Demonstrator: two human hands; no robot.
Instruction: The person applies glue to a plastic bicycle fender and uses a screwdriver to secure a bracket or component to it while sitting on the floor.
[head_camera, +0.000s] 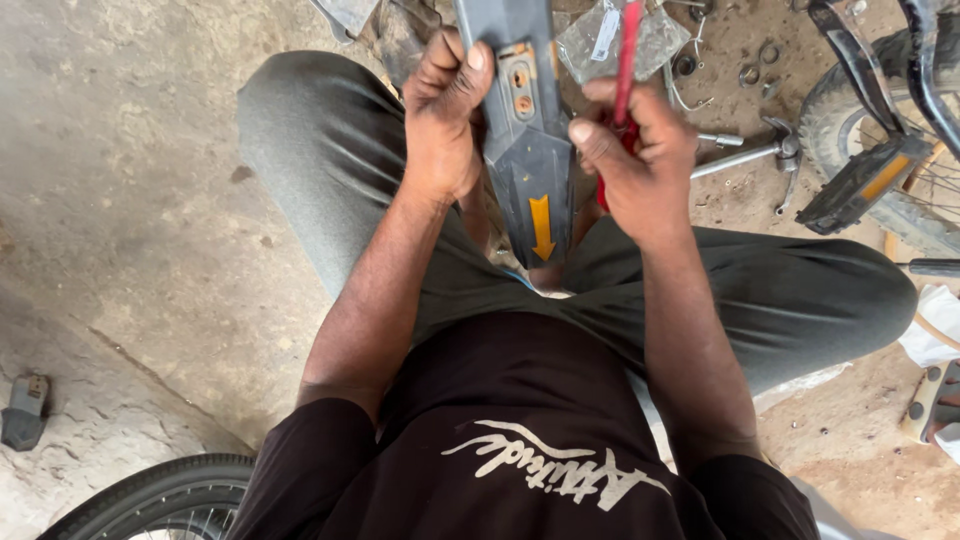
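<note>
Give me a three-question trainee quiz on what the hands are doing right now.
1. True or false: the left hand grips the dark mudguard.
2. What does the right hand hold? A) red-handled tool B) hammer C) tyre
3. What colour is the arrow on the mudguard?

Key: 1 true; 2 A; 3 orange.
</note>
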